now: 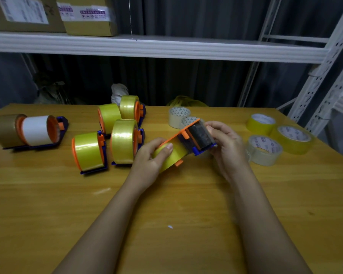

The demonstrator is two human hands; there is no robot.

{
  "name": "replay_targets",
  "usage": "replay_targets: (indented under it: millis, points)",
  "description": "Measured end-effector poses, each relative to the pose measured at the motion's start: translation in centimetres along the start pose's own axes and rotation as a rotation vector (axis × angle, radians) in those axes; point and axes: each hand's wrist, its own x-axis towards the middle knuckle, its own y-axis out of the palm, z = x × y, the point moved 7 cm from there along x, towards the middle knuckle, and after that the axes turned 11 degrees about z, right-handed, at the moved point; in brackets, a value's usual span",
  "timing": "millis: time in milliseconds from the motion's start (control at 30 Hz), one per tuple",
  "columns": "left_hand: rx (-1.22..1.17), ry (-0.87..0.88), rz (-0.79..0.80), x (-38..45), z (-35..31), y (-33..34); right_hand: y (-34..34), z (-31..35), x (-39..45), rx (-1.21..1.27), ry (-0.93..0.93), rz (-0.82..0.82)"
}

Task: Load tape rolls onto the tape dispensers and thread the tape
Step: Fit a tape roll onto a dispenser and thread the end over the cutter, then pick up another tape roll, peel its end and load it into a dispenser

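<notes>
On the wooden table (48, 194), both hands are gripping one dispenser (194, 139): left hand (151, 157) is holding its yellow roll (172, 155), right hand (224, 141) is pinching the front end; loose tape may be sticking to itself.

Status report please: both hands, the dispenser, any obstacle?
Left hand grips yellow tape roll on dispenser. Right hand holds dispenser's front end. Nothing in the way; threading not confirmed.

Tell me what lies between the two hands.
In the head view, the tape dispenser with its yellow roll spans between the left hand and right hand; both grip it.
</notes>
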Motion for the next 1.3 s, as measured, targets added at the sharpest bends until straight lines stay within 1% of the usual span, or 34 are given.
replay_targets:
  millis: [67, 200, 300, 433, 533, 667, 767, 800, 867, 933, 1000, 1067, 1167, 1233, 1300]
  points:
    - [-0.027, -0.013, -0.009, 0.0, 0.0, 0.0, 0.2, 0.1, 0.1, -0.047, -0.048, 0.015]
    - [-0.133, -0.062, -0.044, -0.1, 0.2, -0.2, 1.2, 0.4, 0.0, -0.044, -0.132, 0.117]
    - [-0.177, -0.093, -0.073, -0.1, 0.1, -0.4, 2.0, 0.2, -0.1, -0.128, -0.162, 0.195]
    - [-0.215, -0.125, -0.051, 0.1, 0.3, -0.2, 2.8, -0.6, 0.2, -0.219, -0.095, 0.301]
    - [-0.271, -0.118, -0.039, 0.3, -0.1, 0.4, 3.7, -1.2, 0.0, -0.249, -0.011, 0.372]
    - [-0.389, -0.156, -0.026, 1.0, 0.1, 1.0, 4.0, -2.7, -0.1, -0.429, 0.047, 0.333]
    - [-0.488, -0.219, -0.011, 1.0, 0.8, 1.0, 3.8, -3.3, -0.1, -0.523, 0.089, 0.283]
    - [-0.443, -0.222, -0.04, 1.0, 0.5, 0.6, 3.9, -3.0, -0.3, -0.521, 0.082, 0.269]
    - [-0.198, -0.205, -0.073, 1.1, 0.1, 0.0, 4.1, -2.6, -0.6, -0.488, 0.078, 0.259]
    - [0.039, -0.133, -0.078, 0.9, -1.2, -0.4, 4.3, -2.3, -0.7, -0.43, 0.105, 0.238]
    - [0.256, -0.021, -0.121, 0.6, -3.0, -0.7, 4.4, -2.4, -0.5, -0.358, 0.186, 0.177]
    - [0.466, 0.039, -0.196, 0.3, -4.1, -1.7, 4.6, -2.6, 0.6, -0.325, 0.279, 0.115]
    - [0.636, 0.08, -0.307, 0.2, -6.6, -4.3, 5.8, -3.2, 3.7, -0.286, 0.366, 0.082]
    - [0.701, 0.039, -0.361, 0.6, -7.0, -6.7, 6.8, -4.1, 6.2, -0.274, 0.418, 0.075]
    - [0.704, -0.003, -0.381, 1.1, -7.1, -9.2, 7.7, -4.9, 8.8, -0.264, 0.453, 0.062]
